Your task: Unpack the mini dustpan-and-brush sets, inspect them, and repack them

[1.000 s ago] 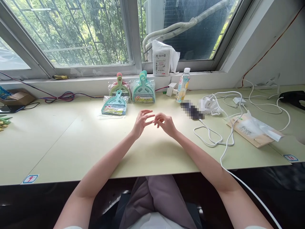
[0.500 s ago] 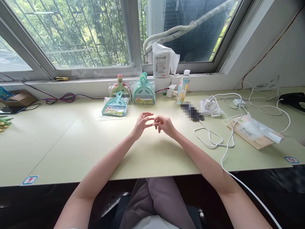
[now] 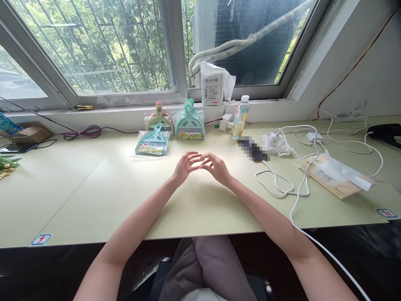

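Observation:
My left hand and my right hand meet fingertip to fingertip above the pale table. Both have curved, parted fingers, and nothing shows in either. Beyond my left hand lies a small teal dustpan and brush set in clear wrap. Behind it, against the wall, stand a pink and green set and a teal set, wrapped too. A bottle with a white cap stands behind my right hand, with a blurred dark object in front of it.
White cables and chargers lie at the right, beside a tissue pack. One cable hangs over the front edge by my right forearm. A tissue package stands on the sill. At the far left is a cardboard box.
The fingers of my right hand have uncurled and lifted a little, and its fingertips now meet those of my left hand. The whole view has shifted slightly.

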A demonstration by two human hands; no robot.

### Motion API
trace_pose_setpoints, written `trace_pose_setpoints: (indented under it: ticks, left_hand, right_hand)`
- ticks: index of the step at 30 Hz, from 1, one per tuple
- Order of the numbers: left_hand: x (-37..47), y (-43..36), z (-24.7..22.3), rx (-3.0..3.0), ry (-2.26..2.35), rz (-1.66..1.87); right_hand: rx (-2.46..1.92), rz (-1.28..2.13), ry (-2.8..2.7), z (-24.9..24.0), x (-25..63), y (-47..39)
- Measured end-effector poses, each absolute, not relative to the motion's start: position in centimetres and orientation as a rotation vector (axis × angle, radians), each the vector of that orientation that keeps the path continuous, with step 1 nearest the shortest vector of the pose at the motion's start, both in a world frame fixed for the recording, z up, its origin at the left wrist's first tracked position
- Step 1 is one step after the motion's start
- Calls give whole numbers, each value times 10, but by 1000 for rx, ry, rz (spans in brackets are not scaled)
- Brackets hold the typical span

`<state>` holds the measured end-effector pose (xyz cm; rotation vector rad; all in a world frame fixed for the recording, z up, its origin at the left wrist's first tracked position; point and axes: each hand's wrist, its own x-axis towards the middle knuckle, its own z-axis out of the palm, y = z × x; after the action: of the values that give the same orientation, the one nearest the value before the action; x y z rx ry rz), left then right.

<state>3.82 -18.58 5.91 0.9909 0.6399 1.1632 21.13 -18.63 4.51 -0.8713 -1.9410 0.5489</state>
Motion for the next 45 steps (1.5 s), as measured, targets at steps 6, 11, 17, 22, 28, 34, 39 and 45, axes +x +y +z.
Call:
trace_pose_setpoints:
  ticks: [6, 11, 17, 22, 28, 34, 39, 45]
  left_hand:
    - [39, -186, 59, 873, 667, 1162]
    - [41, -188, 58, 871, 667, 1154]
    - [32, -174, 46, 1213, 888, 1247]
    - [-27, -139, 47, 1535, 1359, 1613]
    - [-123, -113, 43, 1421, 1852, 1920]
    - [-151, -108, 28, 1339, 2040, 1888]
    - [-141, -109, 30, 1449, 2027, 1819]
    - [-144, -107, 26, 1486, 2019, 1807]
  right_hand:
    - [-905, 284, -1905, 46, 212, -191]
    - [-898, 216, -1873, 44, 210, -193]
    - [-951, 270, -1902, 44, 212, -191]
    - [-974, 362, -1968, 39, 214, -183]
    - [-942, 377, -2067, 32, 213, -180]
    - [-940, 387, -2105, 30, 212, -180]
    - [-939, 414, -2116, 28, 213, -179]
    - [-947, 419, -2133, 26, 212, -178]
